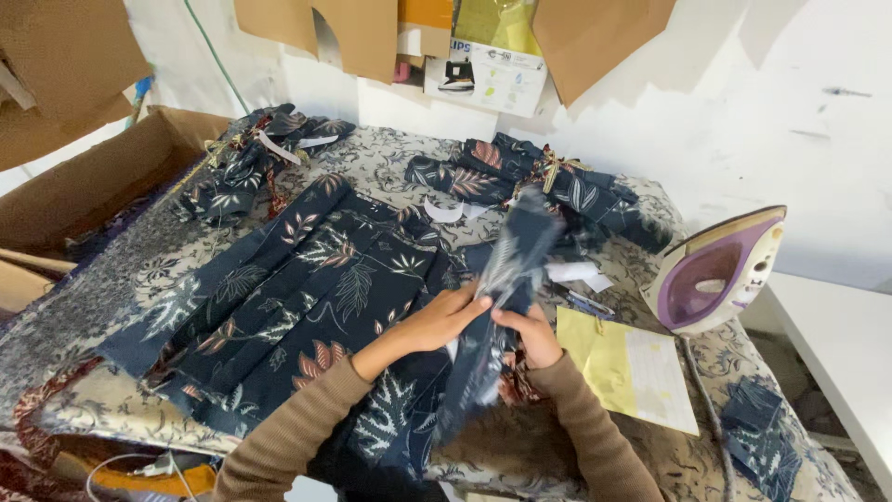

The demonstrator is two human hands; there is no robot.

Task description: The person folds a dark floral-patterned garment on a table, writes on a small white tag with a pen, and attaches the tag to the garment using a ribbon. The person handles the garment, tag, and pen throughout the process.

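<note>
Both hands meet on a long strip of dark leaf-print fabric (pixel 506 279), lifted above the counter (pixel 669 455). The left hand (pixel 444 319) has its grip closed on the strip's side; the right hand (pixel 532 333) has its grip closed lower down. A matching garment (pixel 279 297) lies flat to the left. A yellow paper (pixel 627 367) and a purple iron (pixel 715 271) sit to the right.

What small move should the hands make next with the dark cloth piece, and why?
Probably lower the strip flat onto the garment. The left hand and right hand both pinch it near its middle, so it stands tilted in the air, its upper end blurred, over the table.
</note>
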